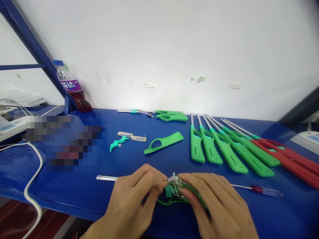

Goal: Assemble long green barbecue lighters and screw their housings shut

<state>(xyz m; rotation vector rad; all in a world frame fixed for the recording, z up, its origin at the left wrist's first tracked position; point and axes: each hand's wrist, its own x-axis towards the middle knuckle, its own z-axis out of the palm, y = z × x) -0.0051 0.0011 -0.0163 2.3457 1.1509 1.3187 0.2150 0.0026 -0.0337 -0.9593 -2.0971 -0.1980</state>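
Note:
An opened green gas lighter half-shell (165, 201) lies under my hands, its metal barrel (106, 178) pointing left. Thin white wires (176, 191) and a teal part (168, 191) show inside it. My right hand (216, 199) is closed around a clear fuel tank (179, 182), whose small valve end faces left. With thumb and forefinger together at that valve, my left hand (134, 194) pinches something tiny that its fingertips mostly hide. Beyond my hands are a loose green shell half (165, 142), a teal trigger (117, 143) and clear fuel tanks (132, 136).
Several green lighters (210, 146) and red lighters (296, 159) lie in a row at right. A screwdriver (266, 191) rests beside my right hand. At the wall are green shells (171, 116), a barrel (128, 111) and a drink bottle (73, 88). A white cable (37, 166) crosses the left.

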